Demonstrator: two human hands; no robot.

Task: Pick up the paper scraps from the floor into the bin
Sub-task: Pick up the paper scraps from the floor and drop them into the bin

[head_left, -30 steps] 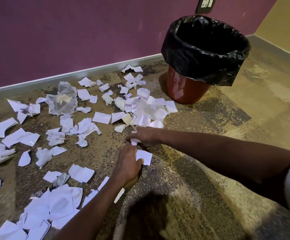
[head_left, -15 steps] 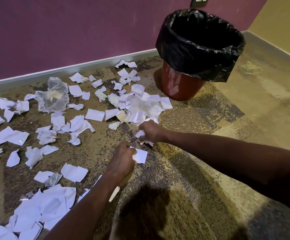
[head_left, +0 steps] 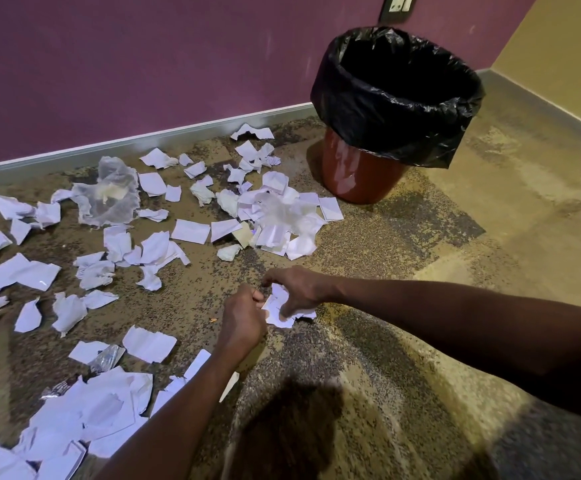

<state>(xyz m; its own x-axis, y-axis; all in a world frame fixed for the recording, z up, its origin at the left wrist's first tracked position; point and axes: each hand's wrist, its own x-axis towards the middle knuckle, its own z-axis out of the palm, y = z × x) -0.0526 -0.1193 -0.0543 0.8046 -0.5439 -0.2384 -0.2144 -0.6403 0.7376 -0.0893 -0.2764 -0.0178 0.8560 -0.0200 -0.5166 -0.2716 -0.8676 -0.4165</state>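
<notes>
Several white paper scraps [head_left: 192, 231] lie scattered over the speckled floor, most of them left of centre. A brown bin [head_left: 361, 181] lined with a black bag [head_left: 396, 95] stands upright at the back right, its mouth open. My right hand [head_left: 299, 289] grips a small bunch of crumpled white scraps [head_left: 277, 308] just above the floor. My left hand [head_left: 244, 320] meets it from the left, its curled fingers pinching the edge of the same bunch. Both hands are well short of the bin.
A purple wall with a grey skirting board [head_left: 143, 143] runs along the back, and a yellow wall [head_left: 566, 46] closes the right corner. Two crumpled clear plastic pieces [head_left: 109, 195] lie among the scraps. A dense pile of paper [head_left: 84, 417] sits at the lower left.
My hands have come together: the scrap in my left hand has joined those in my right, making one bunch held by both. The view has shifted slightly.
</notes>
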